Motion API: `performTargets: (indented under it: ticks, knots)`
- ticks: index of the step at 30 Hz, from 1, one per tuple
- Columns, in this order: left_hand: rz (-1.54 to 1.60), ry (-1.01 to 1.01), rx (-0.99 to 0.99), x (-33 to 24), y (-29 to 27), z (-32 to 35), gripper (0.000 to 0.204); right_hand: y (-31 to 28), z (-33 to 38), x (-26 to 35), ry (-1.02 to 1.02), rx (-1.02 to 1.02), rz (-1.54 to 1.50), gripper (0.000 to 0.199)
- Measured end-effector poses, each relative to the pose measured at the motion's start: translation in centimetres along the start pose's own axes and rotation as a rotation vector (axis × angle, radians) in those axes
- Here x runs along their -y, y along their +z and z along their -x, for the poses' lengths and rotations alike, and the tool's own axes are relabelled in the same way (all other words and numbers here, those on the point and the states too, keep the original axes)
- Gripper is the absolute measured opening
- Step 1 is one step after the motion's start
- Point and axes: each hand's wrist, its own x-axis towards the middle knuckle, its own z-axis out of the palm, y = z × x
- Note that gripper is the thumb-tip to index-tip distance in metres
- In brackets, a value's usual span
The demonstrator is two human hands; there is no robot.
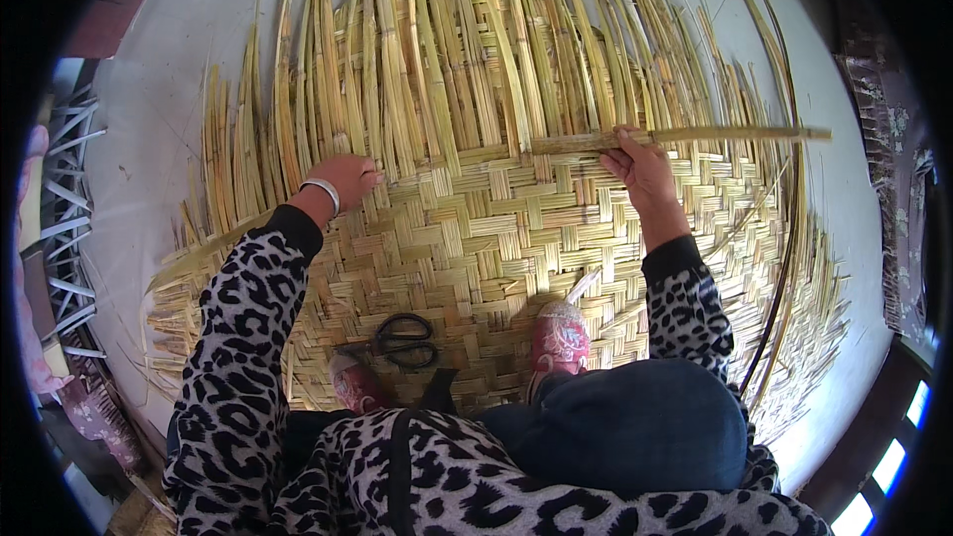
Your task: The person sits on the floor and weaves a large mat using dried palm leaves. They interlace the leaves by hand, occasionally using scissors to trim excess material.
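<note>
A woven mat of flat, yellow-green reed strips (467,238) spreads under me, its loose strips (387,50) fanning out away from me at the far side. My right hand (640,167) pinches a long flat strip (735,135) that lies crosswise along the far edge of the weave, its end reaching past the mat's right part. At the left, my left hand (347,182) is closed with its fingertips down at the base of the loose strips. Whether it grips one of them is hidden. A pale bangle (324,195) circles the left wrist.
Black-handled scissors (405,340) lie on the mat between my two red shoes (562,337). A long thin dark rod (784,268) curves down the right side. A white rack (69,208) stands at the left; patterned cloth (901,169) hangs at the right. The floor (149,89) is pale.
</note>
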Motion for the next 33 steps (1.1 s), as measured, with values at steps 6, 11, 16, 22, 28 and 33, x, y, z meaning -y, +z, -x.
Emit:
performTargets:
  ticks: [6,11,16,22,28,33]
  knots:
    - [-0.084,0.011,0.017,0.4,0.5,-0.4,0.034,0.2,0.8,-0.1,-0.024,-0.08,0.085,0.018]
    - [-0.411,0.026,0.043,-1.4,-1.0,-0.4,0.028,-0.2,0.5,0.0,-0.029,0.013,0.0,0.02]
    - [-0.495,0.265,-0.257,-9.3,-1.8,-1.5,0.021,-2.5,-0.1,1.0,0.088,0.023,-0.276,0.02]
    - [0.108,0.409,-0.488,-23.0,2.0,-5.6,0.032,-5.8,0.6,4.8,-0.084,-0.152,-0.38,0.036]
    - [0.232,0.108,-0.447,-25.4,2.4,-8.1,0.039,-5.4,-1.3,7.9,-0.083,-0.061,-0.213,0.049]
    - [0.265,0.072,-0.586,-25.5,3.1,-9.2,0.041,-2.3,-7.6,10.8,-0.065,0.11,0.056,0.047]
